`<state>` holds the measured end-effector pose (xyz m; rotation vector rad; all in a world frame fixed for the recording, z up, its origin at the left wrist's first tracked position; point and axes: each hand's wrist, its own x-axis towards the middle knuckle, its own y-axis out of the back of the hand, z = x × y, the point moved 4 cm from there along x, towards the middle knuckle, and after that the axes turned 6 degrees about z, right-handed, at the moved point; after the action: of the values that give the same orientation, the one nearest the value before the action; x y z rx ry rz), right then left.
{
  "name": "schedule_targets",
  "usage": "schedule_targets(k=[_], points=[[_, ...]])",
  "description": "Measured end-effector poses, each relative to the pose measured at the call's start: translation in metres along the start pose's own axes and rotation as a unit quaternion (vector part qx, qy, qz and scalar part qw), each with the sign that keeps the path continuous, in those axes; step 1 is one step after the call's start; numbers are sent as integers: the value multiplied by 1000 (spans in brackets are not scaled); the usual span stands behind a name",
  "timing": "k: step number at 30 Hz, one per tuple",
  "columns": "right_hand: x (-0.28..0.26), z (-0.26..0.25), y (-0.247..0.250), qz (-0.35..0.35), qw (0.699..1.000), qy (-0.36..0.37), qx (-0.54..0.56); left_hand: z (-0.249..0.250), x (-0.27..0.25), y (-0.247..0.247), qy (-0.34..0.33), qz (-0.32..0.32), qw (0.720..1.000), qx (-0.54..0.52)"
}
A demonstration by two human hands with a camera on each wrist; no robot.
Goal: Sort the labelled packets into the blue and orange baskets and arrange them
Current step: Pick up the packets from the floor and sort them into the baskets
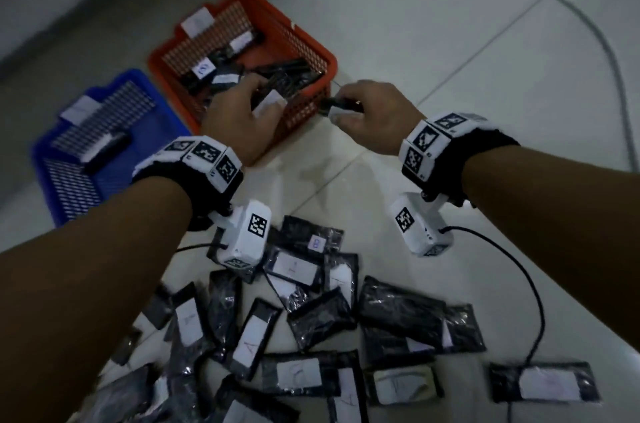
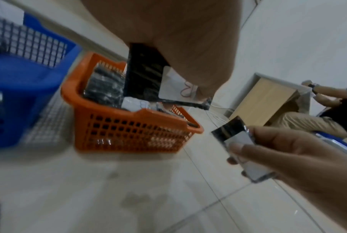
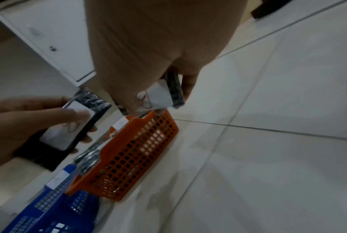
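My left hand (image 1: pixel 242 110) hovers over the orange basket (image 1: pixel 325 55) and pinches a black packet (image 1: pixel 273 98) by its white label; the label carries a red handwritten mark (image 2: pixel 185 89). My right hand (image 1: pixel 370 110), just right of the basket's near corner, grips a second black packet (image 1: pixel 341 109) with a white label (image 3: pixel 158 96). Several black packets lie inside the orange basket. The blue basket (image 1: pixel 45 159) to its left holds one packet (image 1: pixel 107 148). A pile of labelled packets (image 1: pixel 311 318) lies on the floor under my forearms.
A black cable (image 1: pixel 533 284) runs across the tiles right of the pile, and a grey cable (image 1: pixel 616 76) curves at far right. A white cabinet (image 3: pixel 59 39) stands behind the baskets. A seated person (image 2: pixel 307 123) and a wooden desk (image 2: pixel 264 100) are beyond.
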<state>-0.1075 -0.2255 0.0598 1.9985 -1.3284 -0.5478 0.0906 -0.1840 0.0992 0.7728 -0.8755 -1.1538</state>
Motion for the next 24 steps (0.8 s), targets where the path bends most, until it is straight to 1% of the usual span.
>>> schedule_targets(k=[2, 5, 9, 11, 13, 16, 19, 20, 22, 24], points=[[22, -27, 2, 26, 996, 72, -55, -16, 21, 14, -25, 15, 998, 57], [49, -57, 5, 44, 987, 116, -102, -34, 48, 17, -47, 22, 993, 109], [83, -77, -18, 0, 975, 136, -177, -48, 70, 4, -76, 16, 991, 110], [92, -78, -35, -22, 971, 142, -193, -55, 73, 1, -91, 33, 987, 131], [96, -74, -48, -28, 969, 138, -202, -58, 69, 1, -111, 59, 982, 138], [94, -63, -52, 14, 971, 115, -209, -50, 56, 1, -127, 99, 977, 137], [79, -48, -45, 50, 975, 118, -181, -29, 33, -11, -148, 120, 973, 130], [73, -43, -40, 53, 975, 120, -180, -20, 24, -18, -156, 115, 974, 121], [57, -31, -28, 55, 976, 104, -183, -4, 5, -34, -163, 87, 978, 101], [30, -17, -13, 50, 978, 81, -187, 15, -19, -55, -180, 36, 980, 80]])
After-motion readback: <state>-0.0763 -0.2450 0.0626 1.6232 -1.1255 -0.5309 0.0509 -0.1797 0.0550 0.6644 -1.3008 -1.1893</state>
